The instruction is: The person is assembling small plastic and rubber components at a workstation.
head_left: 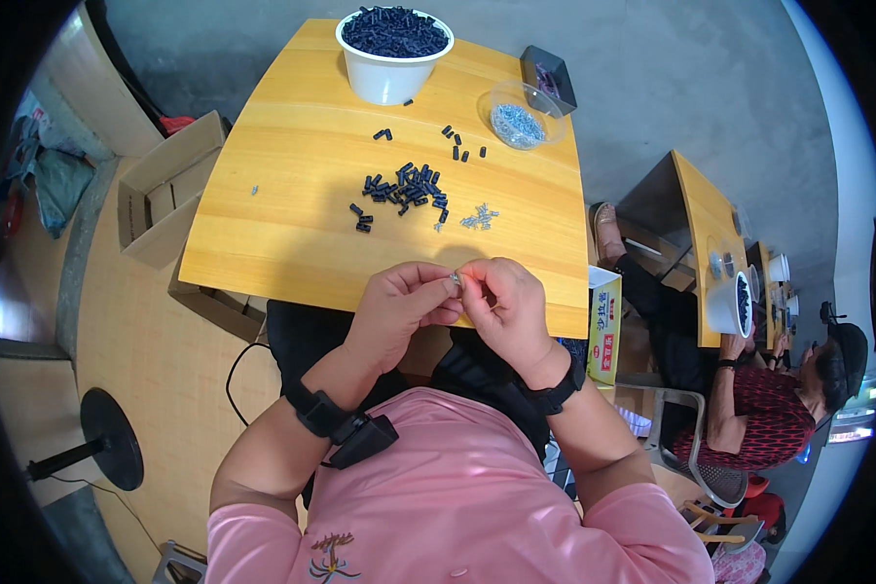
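Over the near edge of the wooden table (pixel 292 224), my left hand (pixel 407 304) and my right hand (pixel 506 307) meet. Thumb and fingers of both pinch a tiny silvery metal piece (pixel 455 278), too small to name exactly. Just beyond them lies a small heap of silvery metal bits (pixel 481 218). Beside it, to the left, spreads a pile of short black cylindrical pieces (pixel 411 187). A few more black pieces (pixel 457 153) are scattered farther back.
At the table's far edge stands a white tub (pixel 387 80) heaped with black pieces. Right of it are a clear bowl (pixel 545 119) of silvery parts and a dark box (pixel 563 86). Cardboard boxes (pixel 170 195) sit at left. Another person (pixel 759 409) works at a table on the right.
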The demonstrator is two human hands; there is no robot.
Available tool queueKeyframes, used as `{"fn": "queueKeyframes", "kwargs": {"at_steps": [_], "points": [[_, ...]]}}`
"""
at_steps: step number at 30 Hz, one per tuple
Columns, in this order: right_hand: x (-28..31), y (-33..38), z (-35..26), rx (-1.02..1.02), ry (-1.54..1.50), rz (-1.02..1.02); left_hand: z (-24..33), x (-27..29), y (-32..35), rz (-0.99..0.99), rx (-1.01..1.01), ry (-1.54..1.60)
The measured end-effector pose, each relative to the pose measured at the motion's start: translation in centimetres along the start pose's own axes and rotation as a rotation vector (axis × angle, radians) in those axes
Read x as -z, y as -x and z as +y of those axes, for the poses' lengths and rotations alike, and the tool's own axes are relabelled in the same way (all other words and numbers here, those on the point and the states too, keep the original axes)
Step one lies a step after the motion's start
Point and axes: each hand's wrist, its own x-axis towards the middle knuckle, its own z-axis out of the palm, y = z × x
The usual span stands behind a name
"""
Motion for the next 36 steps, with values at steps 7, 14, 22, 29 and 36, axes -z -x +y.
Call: {"fn": "queueKeyframes", "kwargs": {"at_steps": [7, 14, 22, 29, 36], "points": [[0.8, 0.0, -0.6, 0.231, 0.178, 0.009, 0.2, -0.7, 0.7, 0.01, -0.018, 0.031], [0.9, 0.2, -1.5, 0.261, 0.229, 0.051, 0.1, -0.9, 1.0, 0.015, -0.083, -0.023], [0.4, 0.3, -2.5, 0.17, 0.158, 0.067, -0.9, -0.5, 0.6, 0.043, -0.336, -0.164], [-0.2, 0.7, -2.1, -0.137, -0.114, 0.049, -0.2, -0.1, 0.8, -0.006, -0.315, -0.113], [0.3, 0.7, -1.0, -0.509, -0.638, -0.101, -0.3, -0.3, 0.7, -0.054, -0.305, -0.232]]}}
